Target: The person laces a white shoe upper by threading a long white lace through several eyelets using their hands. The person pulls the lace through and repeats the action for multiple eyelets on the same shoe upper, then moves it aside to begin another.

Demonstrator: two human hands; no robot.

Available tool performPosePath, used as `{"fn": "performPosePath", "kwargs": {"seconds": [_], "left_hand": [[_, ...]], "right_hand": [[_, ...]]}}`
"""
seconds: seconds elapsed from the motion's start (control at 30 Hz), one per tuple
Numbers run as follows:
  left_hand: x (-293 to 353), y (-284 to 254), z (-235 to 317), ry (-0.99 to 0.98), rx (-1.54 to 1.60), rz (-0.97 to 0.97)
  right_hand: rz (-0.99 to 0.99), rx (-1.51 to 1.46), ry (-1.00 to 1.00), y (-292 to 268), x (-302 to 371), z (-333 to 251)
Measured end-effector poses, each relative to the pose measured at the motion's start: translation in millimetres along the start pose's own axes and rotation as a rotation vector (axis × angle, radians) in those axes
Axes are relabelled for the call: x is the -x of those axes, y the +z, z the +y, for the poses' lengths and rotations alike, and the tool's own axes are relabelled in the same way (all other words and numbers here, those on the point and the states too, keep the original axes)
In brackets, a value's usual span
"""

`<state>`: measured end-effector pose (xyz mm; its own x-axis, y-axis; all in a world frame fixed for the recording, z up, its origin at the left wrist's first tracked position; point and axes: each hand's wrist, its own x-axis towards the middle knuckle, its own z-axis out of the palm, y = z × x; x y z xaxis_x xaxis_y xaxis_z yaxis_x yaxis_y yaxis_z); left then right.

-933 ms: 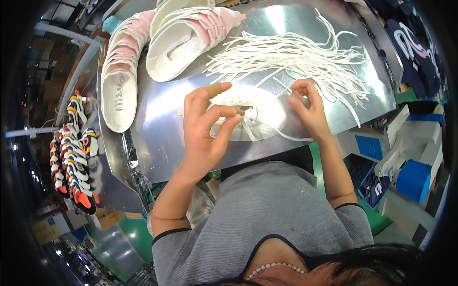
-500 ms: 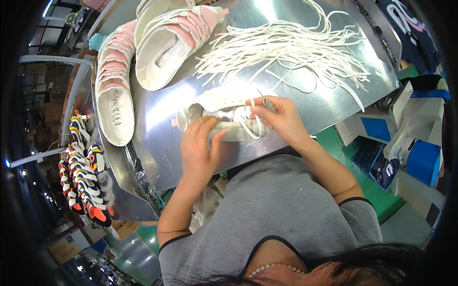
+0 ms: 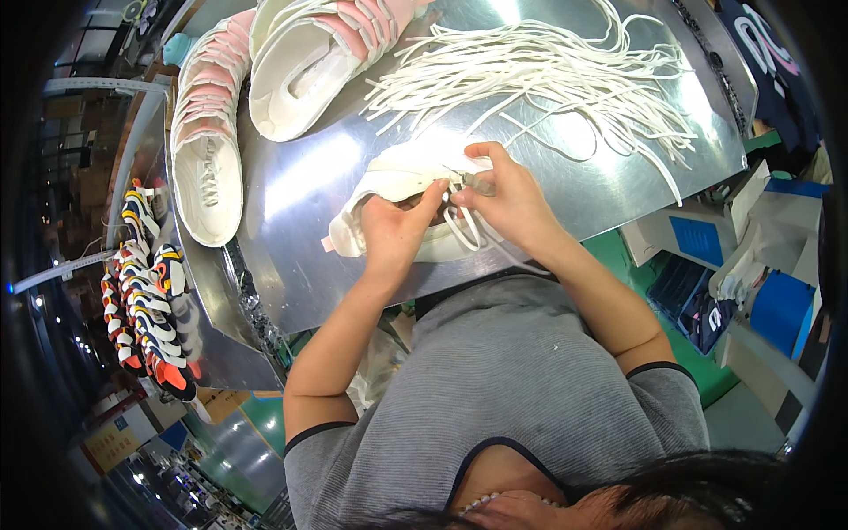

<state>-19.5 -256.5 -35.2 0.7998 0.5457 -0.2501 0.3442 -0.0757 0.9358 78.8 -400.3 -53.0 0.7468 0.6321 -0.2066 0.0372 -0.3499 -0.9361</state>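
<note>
A white shoe (image 3: 402, 168) lies on its side on the metal tabletop before me, toe to the right. My left hand (image 3: 394, 237) reaches into its opening, fingers hidden inside and thumb against the eyelet edge, gripping the upper. Close by, my right hand (image 3: 517, 208) is closed around the grey handle of a thin-tipped awl (image 3: 480, 184). The awl's point is at the eyelets; whether it passes through one I cannot tell. A white shoelace (image 3: 465, 234) hangs in a loop from the eyelets, below the right fingertips.
Loose white laces (image 3: 530, 79) lie in a heap at the far side. White shoes with pink lacing panels (image 3: 208, 168) line the left edge. Several multicoloured shoes (image 3: 150, 309) stand farther left. Cartons (image 3: 760, 221) and a blue crate (image 3: 680, 296) are at right.
My left hand has moved right and pushed its fingers into the shoe. The right hand has turned the awl toward the eyelets and no longer pinches the raised lace.
</note>
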Motion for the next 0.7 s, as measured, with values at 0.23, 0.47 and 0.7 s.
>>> {"fn": "performPosePath", "kwargs": {"seconds": [0.23, 0.47, 0.7], "left_hand": [[5, 1, 5, -0.04, -0.017, 0.035], [9, 6, 4, 0.005, 0.052, 0.041], [17, 6, 6, 0.056, 0.091, 0.019]], "right_hand": [[-0.105, 0.071, 0.041, -2, 1, -11], [-0.07, -0.024, -0.157, -23, 16, -5], [-0.094, 0.205, -0.231, -23, 13, -6]]}}
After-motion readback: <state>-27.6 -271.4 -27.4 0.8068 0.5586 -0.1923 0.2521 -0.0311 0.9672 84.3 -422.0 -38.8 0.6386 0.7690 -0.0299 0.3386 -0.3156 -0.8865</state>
